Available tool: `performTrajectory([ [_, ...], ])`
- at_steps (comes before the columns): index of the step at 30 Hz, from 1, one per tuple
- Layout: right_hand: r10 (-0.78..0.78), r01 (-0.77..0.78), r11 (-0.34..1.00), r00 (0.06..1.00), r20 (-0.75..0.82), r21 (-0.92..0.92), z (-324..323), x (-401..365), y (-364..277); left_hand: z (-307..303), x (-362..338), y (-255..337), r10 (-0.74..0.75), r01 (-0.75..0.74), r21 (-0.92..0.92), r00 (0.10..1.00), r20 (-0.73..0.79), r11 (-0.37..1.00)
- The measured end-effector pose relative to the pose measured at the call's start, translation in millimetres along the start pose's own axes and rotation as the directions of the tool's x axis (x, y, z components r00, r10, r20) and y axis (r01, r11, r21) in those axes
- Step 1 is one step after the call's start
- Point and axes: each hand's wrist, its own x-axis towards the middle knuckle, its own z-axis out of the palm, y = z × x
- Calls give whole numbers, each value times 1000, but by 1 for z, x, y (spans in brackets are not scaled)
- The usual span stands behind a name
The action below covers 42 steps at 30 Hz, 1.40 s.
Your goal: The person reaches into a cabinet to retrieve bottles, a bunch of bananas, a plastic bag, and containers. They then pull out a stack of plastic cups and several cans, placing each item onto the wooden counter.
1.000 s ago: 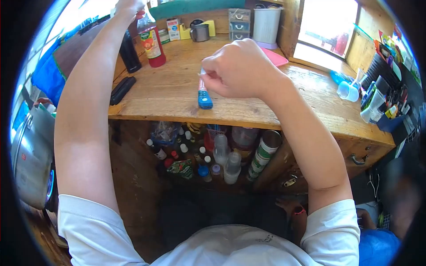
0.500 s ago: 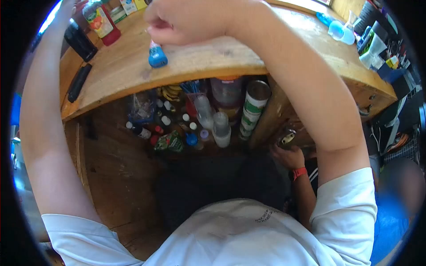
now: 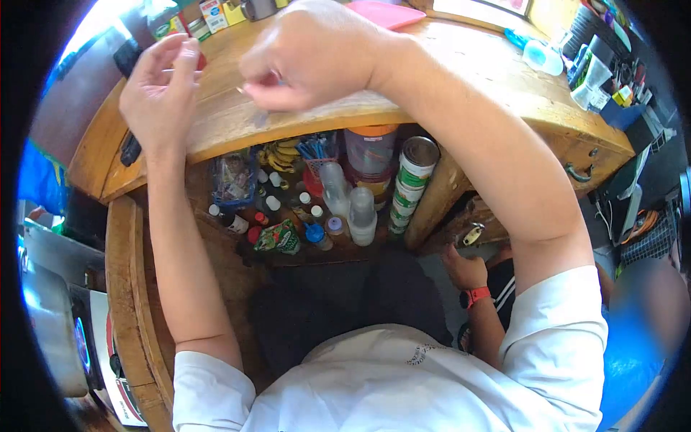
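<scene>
My right hand [image 3: 309,54] hovers over the front edge of the wooden counter [image 3: 461,79], fingers pinched shut on a small thin pale piece whose tip [image 3: 240,90] just shows. Facing it from the left is my left hand [image 3: 160,90], open with fingers spread and holding nothing, close to the right fingertips without touching them. The blue-handled tool from before is out of sight.
Under the counter a shelf holds several bottles [image 3: 360,212], stacked cans [image 3: 414,176], bananas [image 3: 277,151] and a snack bag [image 3: 277,237]. Another person's hand with a red wristband [image 3: 468,277] reaches near a drawer latch [image 3: 473,234]. Clear cups [image 3: 543,56] and a pink tray [image 3: 389,13] sit on the counter.
My left hand came down from the red bottle at the back and now faces my right hand, open. The view tilted down. The blue-handled tool is no longer visible.
</scene>
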Motion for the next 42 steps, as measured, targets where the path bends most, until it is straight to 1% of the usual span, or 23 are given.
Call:
performTrajectory([
  [2, -87, 86, 994, 996, -7, -74, 5, 3, -2, -4, -4, 5, -104, 121, -195, 990, 96, 973],
  [4, -164, 161, 986, 980, -109, -43, 8, 4, -9, -5, -4, 5, -105, 115, -147, 992, 69, 982],
  [7, -249, 243, 968, 956, -158, -53, 3, 5, -16, -6, -4, 4, -232, 268, -148, 947, 221, 952],
  [10, -289, 283, 957, 937, -197, -58, -2, 5, -19, -5, -5, 0, -160, 196, -122, 953, 258, 973],
  [13, -147, 153, 988, 963, -226, 7, -1, 7, -20, -4, -8, 2, -112, 146, -189, 978, 177, 971],
  [16, -184, 187, 982, 957, -223, -8, 5, 12, -17, -12, -15, 1, -102, 129, -233, 987, 123, 964],
  [18, -164, 172, 985, 962, -219, 18, 12, 12, -16, -18, -21, 1, 48, -46, -257, 999, 3, 965],
  [19, -175, 189, 981, 959, -224, 43, 14, 11, -15, -25, -27, 5, 137, -144, -159, 989, -53, 977],
  [20, -186, 206, 976, 956, -227, 70, 18, 11, -13, -35, -50, 6, 289, -301, -51, 943, -166, 952],
  [21, -192, 195, 981, 972, -135, 7, 8, 17, -19, -47, -77, 15, 353, -370, -59, 915, -196, 927],
  [22, -182, 185, 983, 975, -130, 13, 7, 18, -18, -59, -104, 25, 415, -438, -62, 882, -224, 897],
  [23, -190, 200, 979, 968, -161, 49, 7, 18, -15, -63, -131, 23, 389, -430, -203, 896, -213, 880],
  [24, -198, 217, 973, 961, -192, 82, 9, 18, -13, -69, -161, 21, 327, -346, -179, 936, -130, 921],
  [26, -235, 268, 959, 934, -270, 91, 15, 21, -10, -58, -226, -4, 34, -30, -150, 999, 26, 988],
  [27, -254, 295, 951, 917, -308, 95, 14, 21, -10, -44, -271, -30, -238, 247, -113, 967, 89, 962],
  [28, -272, 323, 941, 898, -346, 98, 14, 21, -10, -33, -305, -53, -476, 490, -19, 856, 202, 872],
  [29, -291, 324, 944, 909, -299, 64, 11, 22, -12, -25, -336, -83, -638, 641, 139, 669, 381, 755],
  [30, -303, 327, 944, 913, -273, 47, 11, 22, -12, -17, -367, -109, -701, 672, 246, 576, 420, 699],
  [32, -301, 312, 950, 926, -228, 15, 12, 21, -11, -6, -390, -131, -720, 507, 512, 515, 465, 693],
  [36, -248, 268, 962, 942, -224, 60, 12, 21, -11, 22, -397, -156, -761, 416, 642, 434, 481, 643],
  [39, -237, 254, 965, 948, -215, 58, 14, 20, -8, 25, -367, -147, -781, 323, 739, 458, 426, 592],
  [41, -245, 260, 964, 949, -200, 51, 13, 22, -8, 18, -346, -146, -900, 337, 873, 377, 217, 351],
  [42, -244, 258, 965, 950, -195, 51, 13, 21, -8, 15, -344, -154, -899, 333, 874, 379, 219, 353],
])
